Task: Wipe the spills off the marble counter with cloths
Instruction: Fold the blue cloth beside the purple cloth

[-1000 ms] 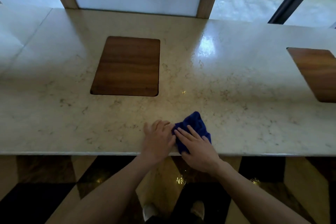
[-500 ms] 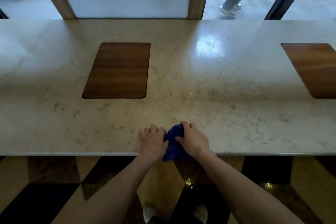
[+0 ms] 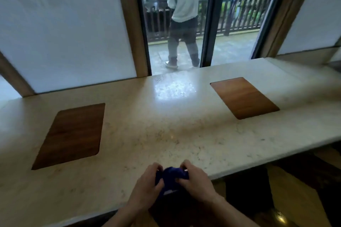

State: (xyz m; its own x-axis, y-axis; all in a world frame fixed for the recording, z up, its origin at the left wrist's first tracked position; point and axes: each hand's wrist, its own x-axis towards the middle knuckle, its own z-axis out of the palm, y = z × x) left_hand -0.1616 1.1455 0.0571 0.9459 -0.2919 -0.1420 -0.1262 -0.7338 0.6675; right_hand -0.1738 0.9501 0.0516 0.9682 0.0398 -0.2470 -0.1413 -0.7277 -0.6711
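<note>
Blue cloth (image 3: 172, 175) is bunched between left hand (image 3: 147, 186) and right hand (image 3: 195, 180), fingers closed on it; better fold it flat before wiping the marble counter (image 3: 166, 134).

i see a deep blue cloth (image 3: 172, 176) against a cream bench (image 3: 166, 131) mottled with faint brown speckles, two warm brown wood-grain panels (image 3: 71, 134) (image 3: 243, 96) set in it, and white wall panels (image 3: 60, 24) behind.

White frosted panels (image 3: 64, 29) in wooden frames flank a dark-framed glass door (image 3: 208, 24). Outside, a passer-by (image 3: 181, 24) walks on wet paving before a wooden railing (image 3: 239, 14). Dark and tan polished floor (image 3: 287, 197) lies below.
</note>
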